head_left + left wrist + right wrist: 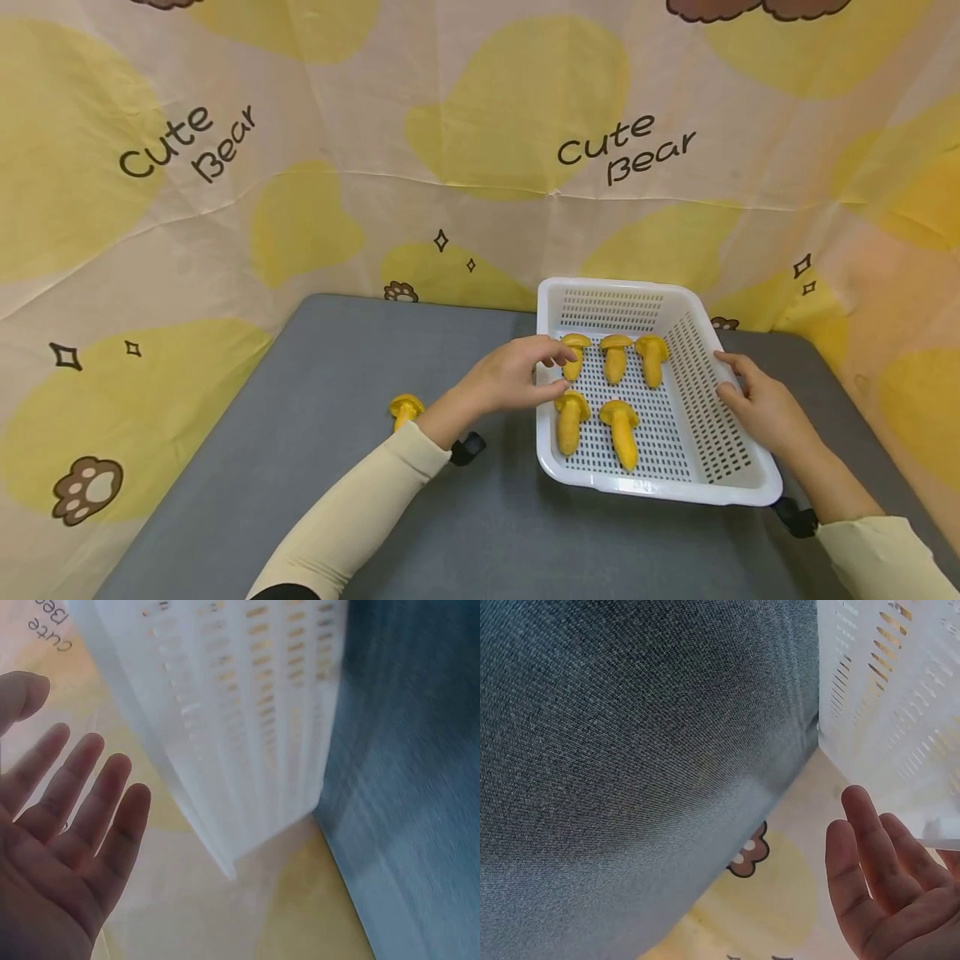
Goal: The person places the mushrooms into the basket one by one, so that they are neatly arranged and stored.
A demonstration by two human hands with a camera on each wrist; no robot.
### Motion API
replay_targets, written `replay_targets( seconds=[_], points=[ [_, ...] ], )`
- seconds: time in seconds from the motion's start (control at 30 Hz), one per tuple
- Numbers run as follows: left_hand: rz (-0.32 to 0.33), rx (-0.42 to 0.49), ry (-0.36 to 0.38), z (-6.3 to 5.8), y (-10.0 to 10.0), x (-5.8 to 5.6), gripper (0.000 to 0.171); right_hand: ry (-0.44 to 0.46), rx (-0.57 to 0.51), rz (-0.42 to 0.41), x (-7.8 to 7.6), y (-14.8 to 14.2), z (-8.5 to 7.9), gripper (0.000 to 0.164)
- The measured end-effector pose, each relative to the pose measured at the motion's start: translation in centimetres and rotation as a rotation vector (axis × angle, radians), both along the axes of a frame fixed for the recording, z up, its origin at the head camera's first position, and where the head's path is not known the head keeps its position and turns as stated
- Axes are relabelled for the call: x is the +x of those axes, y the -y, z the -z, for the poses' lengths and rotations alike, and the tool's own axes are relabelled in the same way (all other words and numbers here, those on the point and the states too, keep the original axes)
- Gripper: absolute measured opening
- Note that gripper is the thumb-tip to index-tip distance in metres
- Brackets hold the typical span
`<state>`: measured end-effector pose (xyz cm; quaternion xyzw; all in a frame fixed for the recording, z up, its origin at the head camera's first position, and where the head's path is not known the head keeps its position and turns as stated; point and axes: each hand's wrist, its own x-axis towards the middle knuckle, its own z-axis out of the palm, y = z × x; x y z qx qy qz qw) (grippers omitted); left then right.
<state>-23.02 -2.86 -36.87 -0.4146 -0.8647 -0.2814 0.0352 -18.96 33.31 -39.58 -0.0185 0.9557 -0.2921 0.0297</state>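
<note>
A white perforated plastic basket [660,493] stands on the grey table, with several yellow toy mushrooms [622,433] in two rows inside. Over its left rim reaches my left hand [517,375], thumb and fingers apart and nothing between them. The left wrist view shows this hand's [67,840] loosely extended fingers outside the basket's slotted wall [247,697]. At the right rim is my right hand [768,408], its thumb and index fingertips right at the edge. In the right wrist view, this hand's [892,892] other fingers extend loosely outside the wall.
Another yellow mushroom [406,408] lies on the grey table [322,367], partly hidden behind the left forearm. A cloth backdrop [480,133] with yellow patches and "Cute Bear" lettering hangs behind the table. Black wrist devices [468,448] sit at both wrists.
</note>
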Motion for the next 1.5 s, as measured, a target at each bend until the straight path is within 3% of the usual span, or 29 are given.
replay_targets(
  seconds=[0.27,0.57,0.87,1.07,1.5],
  points=[
    [-0.109,-0.020,-0.017,0.2,3.3,1.0,0.032,0.018,-0.017,-0.004,0.1,0.0,0.1,0.059],
    [-0.186,-0.011,0.003,-0.3,6.6,0.9,0.031,0.012,-0.023,-0.013,0.2,-0.1,0.2,0.058],
    [-0.214,-0.129,0.183,-0.9,10.6,0.8,0.026,0.015,-0.020,-0.016,0.2,-0.2,-0.1,0.059],
    [-0.259,-0.165,0.243,-0.4,12.9,1.0,0.027,0.009,-0.021,-0.018,0.1,-0.1,-0.1,0.058],
    [-0.241,-0.159,0.275,1.7,16.9,1.3,0.035,0.025,-0.042,-0.018,0.0,-0.2,0.0,0.059]
  ],
)
